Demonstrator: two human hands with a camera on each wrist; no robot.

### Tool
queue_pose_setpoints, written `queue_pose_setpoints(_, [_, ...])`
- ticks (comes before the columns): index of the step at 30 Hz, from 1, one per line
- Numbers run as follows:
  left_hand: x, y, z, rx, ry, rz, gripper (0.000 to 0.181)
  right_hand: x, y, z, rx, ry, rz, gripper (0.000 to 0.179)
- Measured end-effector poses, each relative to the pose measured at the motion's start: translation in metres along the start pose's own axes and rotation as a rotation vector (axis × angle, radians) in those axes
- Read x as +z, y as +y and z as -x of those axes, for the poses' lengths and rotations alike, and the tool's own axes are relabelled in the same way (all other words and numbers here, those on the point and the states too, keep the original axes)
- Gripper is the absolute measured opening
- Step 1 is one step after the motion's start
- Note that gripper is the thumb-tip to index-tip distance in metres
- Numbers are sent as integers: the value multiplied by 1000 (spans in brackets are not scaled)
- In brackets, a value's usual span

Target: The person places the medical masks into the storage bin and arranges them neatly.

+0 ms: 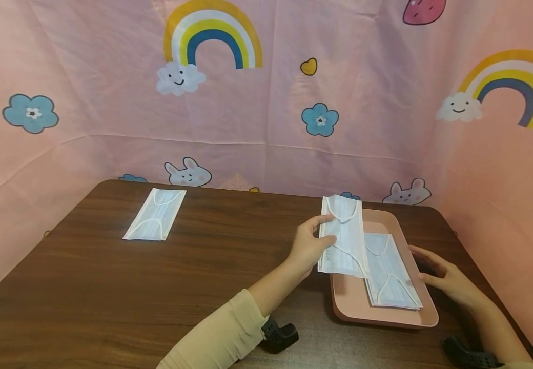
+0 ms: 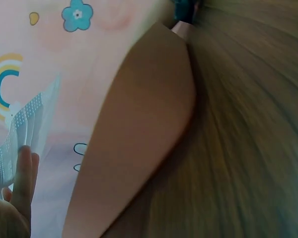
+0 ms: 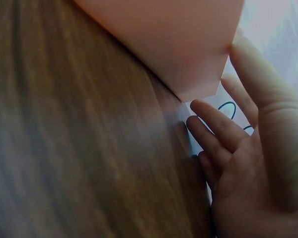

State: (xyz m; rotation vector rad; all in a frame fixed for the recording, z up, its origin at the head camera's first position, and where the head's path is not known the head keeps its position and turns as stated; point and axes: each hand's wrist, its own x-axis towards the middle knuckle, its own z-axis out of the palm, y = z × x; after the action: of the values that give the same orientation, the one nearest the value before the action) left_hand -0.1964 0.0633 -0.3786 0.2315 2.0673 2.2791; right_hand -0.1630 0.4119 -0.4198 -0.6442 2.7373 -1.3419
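My left hand [image 1: 310, 243] pinches a pale blue face mask [image 1: 347, 256] between thumb and fingers, holding it up over the left side of a pink tray [image 1: 350, 297]. The mask's white ear loops face the head camera. In the left wrist view the held mask [image 2: 27, 129] shows edge-on above the fingers. Inside the tray more masks [image 1: 393, 271] lie stacked at a slant, partly hidden behind the held one. My right hand [image 1: 451, 279] is at the tray's right side, its thumb at the rim and its fingers loosely extended along the outer wall [image 3: 188, 54].
Another face mask [image 1: 156, 215] lies flat at the back left of the dark wooden table [image 1: 220, 225]. A pink patterned cloth [image 1: 266, 102] hangs behind the table and along its sides. Black wrist devices [image 1: 279, 335] sit on both forearms.
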Motion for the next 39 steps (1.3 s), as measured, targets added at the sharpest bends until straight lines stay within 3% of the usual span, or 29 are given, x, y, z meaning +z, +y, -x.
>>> queue_pose_setpoints(3, [9, 1, -1, -18, 34, 22, 41, 0, -1, 1, -1, -3, 2, 61])
queue_pose_setpoints(10, [38, -5, -1, -69, 44, 124, 40, -1, -1, 3, 8, -8, -9, 60])
queue_pose_setpoints(15, [55, -10, 3, -101, 72, 120, 40, -2, -1, 4, 16, -14, -1, 60])
queue_pose_setpoints(23, [73, -10, 6, -119, 145, 65, 39, -2, 0, 5, 30, -9, 18, 61])
queue_pose_setpoints(32, [96, -11, 12, -179, 125, -63, 38, -2, -1, 3, 25, -9, 29, 61])
queue_pose_setpoints(39, [100, -19, 8, -221, 111, -121, 36, 0, -4, 0, -20, 0, 5, 61])
